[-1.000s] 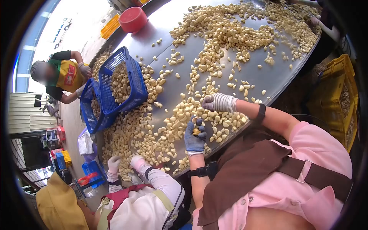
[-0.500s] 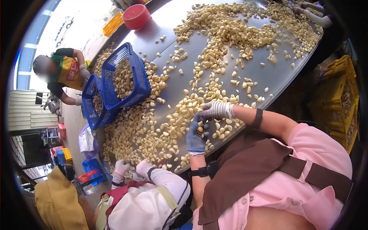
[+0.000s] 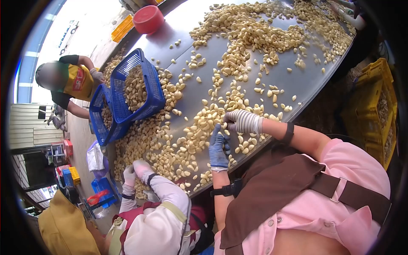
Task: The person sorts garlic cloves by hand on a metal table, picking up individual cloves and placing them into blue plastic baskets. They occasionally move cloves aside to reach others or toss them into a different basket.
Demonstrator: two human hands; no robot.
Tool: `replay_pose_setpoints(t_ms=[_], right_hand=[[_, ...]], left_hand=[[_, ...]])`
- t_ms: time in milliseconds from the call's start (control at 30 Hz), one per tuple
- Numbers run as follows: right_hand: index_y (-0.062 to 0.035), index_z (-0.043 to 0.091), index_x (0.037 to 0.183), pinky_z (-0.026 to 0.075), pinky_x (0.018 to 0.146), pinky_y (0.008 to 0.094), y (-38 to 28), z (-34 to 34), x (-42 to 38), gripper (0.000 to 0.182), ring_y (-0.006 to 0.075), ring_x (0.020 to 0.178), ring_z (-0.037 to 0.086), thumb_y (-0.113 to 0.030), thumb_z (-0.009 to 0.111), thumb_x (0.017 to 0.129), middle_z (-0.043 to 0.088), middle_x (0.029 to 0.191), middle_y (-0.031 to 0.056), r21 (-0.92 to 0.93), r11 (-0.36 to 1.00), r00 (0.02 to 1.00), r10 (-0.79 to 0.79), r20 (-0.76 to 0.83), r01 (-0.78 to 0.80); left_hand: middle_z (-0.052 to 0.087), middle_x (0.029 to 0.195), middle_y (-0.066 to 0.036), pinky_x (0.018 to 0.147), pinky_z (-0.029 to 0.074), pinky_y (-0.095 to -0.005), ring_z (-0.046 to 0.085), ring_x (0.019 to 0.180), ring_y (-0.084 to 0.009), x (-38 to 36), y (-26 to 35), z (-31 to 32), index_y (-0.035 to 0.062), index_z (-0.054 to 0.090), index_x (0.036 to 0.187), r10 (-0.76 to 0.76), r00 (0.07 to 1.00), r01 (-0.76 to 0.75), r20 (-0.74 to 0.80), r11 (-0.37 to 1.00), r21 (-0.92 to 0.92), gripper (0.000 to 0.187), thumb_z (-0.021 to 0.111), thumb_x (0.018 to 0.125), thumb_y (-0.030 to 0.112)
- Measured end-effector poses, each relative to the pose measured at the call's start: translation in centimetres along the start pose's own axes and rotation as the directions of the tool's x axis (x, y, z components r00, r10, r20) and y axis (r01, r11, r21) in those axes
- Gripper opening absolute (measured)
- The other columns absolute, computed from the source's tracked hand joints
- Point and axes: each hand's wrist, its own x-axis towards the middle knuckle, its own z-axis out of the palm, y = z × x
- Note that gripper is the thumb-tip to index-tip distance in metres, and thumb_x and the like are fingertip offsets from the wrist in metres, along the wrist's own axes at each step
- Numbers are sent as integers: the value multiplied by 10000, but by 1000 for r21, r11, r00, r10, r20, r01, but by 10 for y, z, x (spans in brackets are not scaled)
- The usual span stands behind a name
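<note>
Right now the garlic cloves [image 3: 199, 127] I am working on lie in a loose drift just left of centre frame, and both my gloved hands meet at their edge; my left hand [image 3: 219, 146], in the blue glove, stands with its fingers raised and bent towards the other; my right hand [image 3: 243, 121], in the striped glove, is curled over, its fingertips touching those of the left. Something small may be pinched between them, but I cannot tell whether either hand truly grips a clove or only rests among them.

As a judgement, plenty is left: cloves cover the metal table [image 3: 306, 80] from my hands up to a thick heap [image 3: 255, 34] at the top centre, with scattered ones between; what looks gathered sits in a blue basket [image 3: 153, 91], tilted and well filled, left of centre, and in a second blue basket [image 3: 98, 123] just beside and below it.

Further out, a co-worker's white-gloved hands [image 3: 136, 170] reach into the cloves at the lower left; another person [image 3: 70, 83] stands at the baskets at the upper left; a red bowl [image 3: 147, 19] sits at the table's top edge; a yellow crate [image 3: 374, 102] stands off the table at the right.
</note>
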Motion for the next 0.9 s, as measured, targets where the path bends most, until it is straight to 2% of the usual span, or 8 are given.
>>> replay_pose_setpoints(t_ms=[133, 267, 567, 633, 767, 833, 867, 900], right_hand=[[-58, 620, 968, 508, 716, 365, -15, -7, -8, 178, 302, 772, 645, -150, 603, 816, 656, 841, 144, -169, 983, 996, -79, -35, 72], [-61, 617, 968, 507, 709, 366, 0, -6, -8, 180, 314, 775, 642, -144, 611, 809, 656, 842, 146, -141, 978, 975, -173, -141, 154], [-51, 602, 934, 506, 691, 396, 1, -28, -25, 181, 346, 762, 640, -168, 634, 800, 652, 812, 164, -197, 980, 995, -27, -96, 8], [-46, 603, 932, 504, 694, 403, 2, -29, -27, 178, 356, 757, 634, -162, 629, 800, 646, 802, 170, -189, 982, 994, -18, -110, -3], [-40, 598, 910, 503, 694, 419, -2, -34, -33, 170, 357, 792, 629, -171, 615, 804, 641, 830, 167, -281, 959, 995, -53, -80, 28], [-37, 590, 876, 504, 688, 426, -13, -35, -35, 168, 354, 787, 627, -180, 620, 794, 630, 832, 158, -465, 884, 993, -91, -80, 43], [-41, 587, 855, 503, 685, 430, -15, -34, -36, 159, 353, 777, 626, -178, 624, 784, 621, 831, 152, -481, 875, 991, -109, -81, 57], [-47, 591, 864, 504, 678, 430, -11, -32, -34, 151, 350, 778, 628, -171, 621, 783, 624, 836, 151, -533, 843, 991, -125, -57, 75]], left_hand=[[620, 875, -38, 391, 287, -138, 430, 523, -22, 0, 0, 9, 112, 464, 1351, 68, 996, -66, -51, 997, 38, 428, 559, 938, 177], [640, 868, -39, 391, 301, -143, 433, 511, -22, 4, -2, 10, 90, 503, 1300, 47, 999, -47, -20, 999, 28, 409, 605, 906, 136], [572, 659, 22, 378, 315, -175, 434, 458, -20, 12, -14, 21, 54, 631, 1011, 127, 980, -46, -155, 896, 441, 172, 673, 856, 116], [544, 640, 31, 384, 313, -193, 429, 455, -27, 27, -33, 8, 56, 635, 958, 297, 950, -201, -96, 817, 540, 123, 652, 878, 149], [540, 642, 38, 413, 322, -203, 416, 473, -33, 21, -22, 24, 44, 639, 934, 114, 980, -31, -162, 897, 440, 159, 621, 905, 199], [528, 636, 48, 445, 319, -208, 403, 505, -39, 25, -32, 27, 27, 638, 916, 362, 932, -312, 33, 749, 585, 206, 593, 924, 229], [530, 656, 50, 473, 333, -219, 402, 546, -45, 25, -30, 27, 19, 634, 942, 160, 986, -160, 53, 787, 595, 214, 598, 923, 229], [529, 664, 49, 479, 334, -224, 408, 553, -44, 24, -29, 32, 17, 626, 945, 135, 987, -156, 84, 729, 666, 227, 592, 930, 241]])
